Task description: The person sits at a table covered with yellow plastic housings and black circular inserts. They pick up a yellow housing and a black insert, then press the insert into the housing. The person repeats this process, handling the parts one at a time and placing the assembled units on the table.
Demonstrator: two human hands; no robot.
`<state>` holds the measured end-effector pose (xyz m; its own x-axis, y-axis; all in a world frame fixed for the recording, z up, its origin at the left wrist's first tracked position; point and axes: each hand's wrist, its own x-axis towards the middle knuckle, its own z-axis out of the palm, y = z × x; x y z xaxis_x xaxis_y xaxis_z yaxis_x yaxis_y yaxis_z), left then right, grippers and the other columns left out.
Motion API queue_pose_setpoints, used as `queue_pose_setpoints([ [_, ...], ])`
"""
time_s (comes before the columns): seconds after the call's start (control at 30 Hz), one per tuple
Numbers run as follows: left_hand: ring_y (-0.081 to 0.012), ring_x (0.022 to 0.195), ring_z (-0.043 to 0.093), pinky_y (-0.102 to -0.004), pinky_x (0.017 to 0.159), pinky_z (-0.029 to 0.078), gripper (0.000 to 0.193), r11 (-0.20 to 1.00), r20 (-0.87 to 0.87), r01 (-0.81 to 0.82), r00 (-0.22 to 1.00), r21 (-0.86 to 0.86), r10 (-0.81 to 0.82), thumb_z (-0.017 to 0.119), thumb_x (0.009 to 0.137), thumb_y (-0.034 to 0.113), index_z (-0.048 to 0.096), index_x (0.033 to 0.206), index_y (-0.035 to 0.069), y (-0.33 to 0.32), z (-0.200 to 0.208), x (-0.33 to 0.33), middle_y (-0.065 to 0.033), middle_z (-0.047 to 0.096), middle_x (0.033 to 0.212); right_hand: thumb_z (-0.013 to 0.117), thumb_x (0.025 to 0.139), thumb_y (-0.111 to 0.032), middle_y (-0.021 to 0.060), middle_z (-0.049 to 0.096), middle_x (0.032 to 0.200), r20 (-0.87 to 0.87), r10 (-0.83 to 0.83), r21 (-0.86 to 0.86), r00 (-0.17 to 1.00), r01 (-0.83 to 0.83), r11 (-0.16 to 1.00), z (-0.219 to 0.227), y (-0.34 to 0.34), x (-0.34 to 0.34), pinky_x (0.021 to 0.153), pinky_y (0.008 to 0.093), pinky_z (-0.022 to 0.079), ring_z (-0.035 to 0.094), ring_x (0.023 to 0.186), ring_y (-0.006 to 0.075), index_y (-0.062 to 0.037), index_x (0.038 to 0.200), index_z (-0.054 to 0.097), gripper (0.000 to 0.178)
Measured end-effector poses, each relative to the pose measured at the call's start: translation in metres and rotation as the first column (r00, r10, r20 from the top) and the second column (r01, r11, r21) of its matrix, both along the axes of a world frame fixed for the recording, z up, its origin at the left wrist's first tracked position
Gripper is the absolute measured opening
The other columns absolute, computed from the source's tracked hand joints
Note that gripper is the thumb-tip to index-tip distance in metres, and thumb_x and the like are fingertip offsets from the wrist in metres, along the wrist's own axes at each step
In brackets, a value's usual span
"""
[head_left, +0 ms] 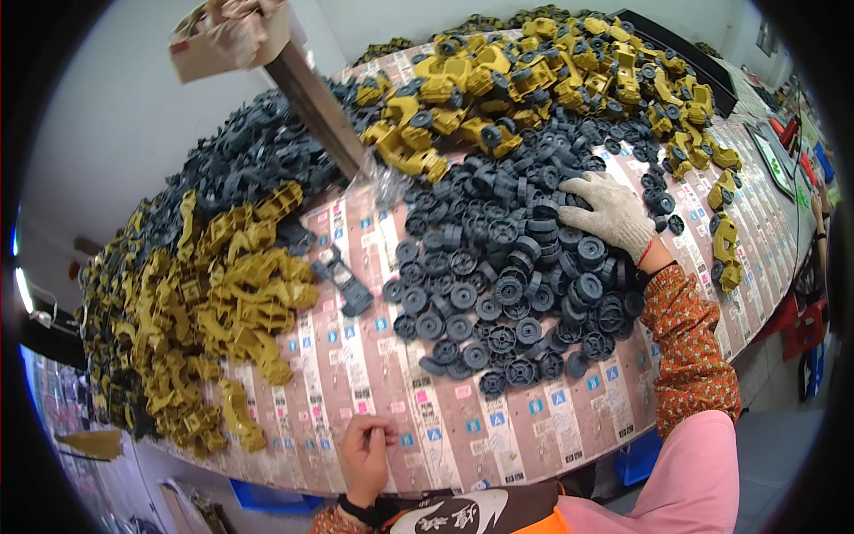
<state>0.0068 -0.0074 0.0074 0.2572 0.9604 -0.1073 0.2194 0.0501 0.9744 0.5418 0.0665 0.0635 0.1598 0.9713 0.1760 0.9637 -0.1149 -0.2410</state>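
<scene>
A large heap of dark grey toy wheels (507, 289) covers the middle of the table. On its far right part lies my right hand (612, 212), in a white knit glove, its fingers spread and touching the wheels. None of them is visibly held. By the near edge of the table my left hand (366, 456) is bare, with its fingers curled in and nothing showing in them. A single dark grey chassis piece (343, 283) lies to the left of the wheels.
Yellow toy bodies (258, 285) and dark grey parts (253, 142) are piled at the left. Behind the wheels are yellow toy vehicles (569, 71) with wheels on. A post (316, 107) carrying a cardboard box (227, 44) rises at the back. A row of yellow vehicles (728, 254) lines the right.
</scene>
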Motion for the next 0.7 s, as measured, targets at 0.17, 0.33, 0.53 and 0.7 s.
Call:
queue_pose_setpoints([
  [0.17, -0.0122, 0.086, 0.067, -0.027, 0.077, 0.057, 0.011, 1.0, 0.067, 0.021, 0.998, 0.0, -0.021, 0.055, 0.112, 0.009, 0.063, 0.115, 0.003, 0.002, -0.003, -0.002, -0.006, 0.068, 0.1, 0.07, 0.095, -0.05, 0.0171, 0.066, 0.13, -0.077, 0.137, 0.029, 0.988, -0.135, 0.99, -0.003, -0.013, -0.05, 0.105, 0.0494, 0.05, 0.063, 0.122, 0.0413, -0.0118, 0.136, 0.069, 0.057],
  [0.33, -0.0125, 0.087, 0.067, -0.0271, 0.077, 0.057, 0.013, 0.999, 0.151, 0.034, 0.988, -0.023, -0.03, 0.056, 0.112, 0.012, 0.064, 0.118, 0.004, 0.008, -0.006, -0.005, -0.0055, 0.069, 0.101, 0.071, 0.094, -0.048, 0.0215, 0.062, 0.138, 0.038, 0.295, 0.04, 0.955, -0.296, 0.954, 0.008, -0.025, -0.094, 0.108, 0.0498, 0.05, 0.058, 0.13, 0.0421, -0.0118, 0.142, 0.065, 0.061],
  [0.53, -0.0138, 0.093, 0.069, -0.0307, 0.082, 0.059, 0.016, 0.993, 0.334, 0.031, 0.943, -0.114, 0.009, 0.057, 0.111, 0.013, 0.065, 0.122, 0.005, 0.012, -0.004, -0.034, -0.005, 0.07, 0.103, 0.07, 0.095, -0.04, 0.0201, 0.065, 0.14, 0.198, 0.362, 0.137, 0.911, -0.392, 0.91, 0.059, -0.03, -0.134, 0.108, 0.047, 0.05, 0.061, 0.13, 0.0388, -0.0076, 0.137, 0.068, 0.053],
  [0.7, -0.0083, 0.097, 0.064, -0.0264, 0.08, 0.056, 0.016, 0.987, 0.235, -0.154, 0.962, 0.036, 0.142, 0.059, 0.109, 0.01, 0.067, 0.122, 0.007, 0.035, 0.02, -0.109, -0.0001, 0.068, 0.106, 0.075, 0.082, -0.014, 0.0172, 0.068, 0.127, 0.079, 0.438, 0.151, 0.895, -0.445, 0.883, 0.085, -0.08, -0.173, 0.105, 0.0482, 0.048, 0.063, 0.124, 0.0391, -0.0037, 0.122, 0.069, 0.042],
])
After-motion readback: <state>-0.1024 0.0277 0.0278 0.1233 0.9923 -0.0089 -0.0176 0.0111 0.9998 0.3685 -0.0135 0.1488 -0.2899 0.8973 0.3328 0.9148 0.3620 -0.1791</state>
